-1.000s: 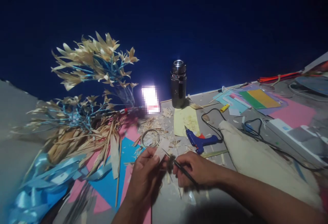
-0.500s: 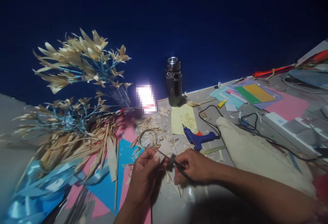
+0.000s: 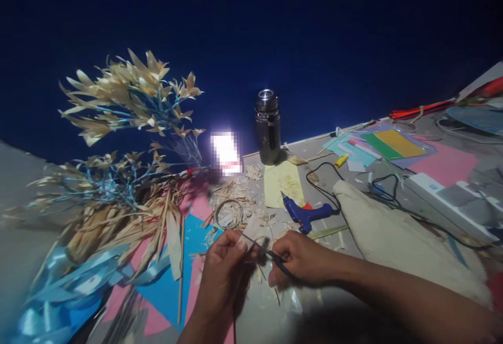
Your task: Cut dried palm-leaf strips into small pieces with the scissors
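My left hand (image 3: 228, 260) pinches a small pale strip of dried husk (image 3: 254, 225) between thumb and fingers. My right hand (image 3: 293, 257) is closed round the dark handles of a pair of scissors (image 3: 279, 263). The thin blades point left and lie across the strip, close to my left fingertips. How far apart the blades are is hard to make out. Just beyond my left hand, a ring-shaped roll (image 3: 229, 214) rests among husk scraps (image 3: 251, 197). A blue glue gun (image 3: 306, 212) lies beyond my right hand.
A dark flask (image 3: 268, 134) stands at the back by yellow paper (image 3: 275, 184). Husk flowers on blue stems (image 3: 137, 103), dried husks (image 3: 157, 218) and blue ribbon (image 3: 70, 286) fill the left. Rightward are a cream cloth (image 3: 393, 234), a power strip (image 3: 436, 197) and coloured sheets (image 3: 401, 142).
The scissors have moved left, so their blades now cross the husk strip near my left fingers. My left hand keeps its pinch. The whole view has shifted slightly.
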Available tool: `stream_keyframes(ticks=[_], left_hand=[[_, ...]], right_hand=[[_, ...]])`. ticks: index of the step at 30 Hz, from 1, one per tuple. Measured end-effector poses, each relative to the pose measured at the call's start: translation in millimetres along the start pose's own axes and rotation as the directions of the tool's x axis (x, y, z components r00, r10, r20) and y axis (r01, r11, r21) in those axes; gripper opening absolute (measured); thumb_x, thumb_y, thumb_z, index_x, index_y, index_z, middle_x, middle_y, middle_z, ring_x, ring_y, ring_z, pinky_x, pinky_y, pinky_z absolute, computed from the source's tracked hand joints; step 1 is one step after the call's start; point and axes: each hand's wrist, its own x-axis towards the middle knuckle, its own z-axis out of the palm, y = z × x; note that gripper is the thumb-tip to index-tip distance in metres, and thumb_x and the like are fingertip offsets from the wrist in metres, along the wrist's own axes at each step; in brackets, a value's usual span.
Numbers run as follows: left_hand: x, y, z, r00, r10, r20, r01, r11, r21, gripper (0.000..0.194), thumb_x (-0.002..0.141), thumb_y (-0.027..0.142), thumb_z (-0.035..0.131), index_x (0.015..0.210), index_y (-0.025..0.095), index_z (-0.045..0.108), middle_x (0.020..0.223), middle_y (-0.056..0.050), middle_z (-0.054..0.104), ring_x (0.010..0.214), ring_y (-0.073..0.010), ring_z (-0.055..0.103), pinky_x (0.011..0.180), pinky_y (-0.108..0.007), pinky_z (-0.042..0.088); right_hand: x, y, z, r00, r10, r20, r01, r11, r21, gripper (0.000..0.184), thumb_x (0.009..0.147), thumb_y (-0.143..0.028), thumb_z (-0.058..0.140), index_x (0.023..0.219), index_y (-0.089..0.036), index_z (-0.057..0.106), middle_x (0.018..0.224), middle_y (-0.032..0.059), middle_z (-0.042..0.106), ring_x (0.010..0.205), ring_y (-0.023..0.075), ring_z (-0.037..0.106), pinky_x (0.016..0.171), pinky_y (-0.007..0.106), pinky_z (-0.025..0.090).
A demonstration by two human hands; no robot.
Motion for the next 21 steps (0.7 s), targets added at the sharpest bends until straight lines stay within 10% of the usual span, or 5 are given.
stream_keyframes(ticks=[12, 21], left_hand=[[2.2, 13.8, -2.5, 0.999, -0.044, 0.022, 0.044, 0.999, -0.013, 0.031, 0.078, 0.045, 0.072, 0.088, 0.016, 0.069, 0.074, -0.009, 0.071, 0.062, -0.0197, 0.063, 0.058, -0.029, 0.049], [17.7, 19.8, 4.8, 0.993, 0.048, -0.111, 0.005, 0.902, 0.432, 0.032, 0.063, 0.036, 0.084, 0.06, 0.015, 0.061, 0.051, 0.003, 0.053, 0.043, -0.0083, 0.045, 0.041, -0.018, 0.032]], right_hand=[[0.3, -4.8, -1.0, 0.996, 0.005, -0.094, -0.022, 0.982, -0.19, 0.039, 0.06, -0.044, 0.089, 0.056, -0.016, 0.062, 0.049, -0.0072, 0.042, 0.054, 0.009, 0.041, 0.049, 0.022, 0.023], [0.7, -8.1, -1.9, 0.994, -0.035, -0.105, -0.035, 0.8, -0.599, 0.04, 0.068, -0.057, 0.083, 0.067, -0.019, 0.072, 0.06, -0.0002, 0.062, 0.059, 0.0138, 0.051, 0.053, 0.026, 0.019]])
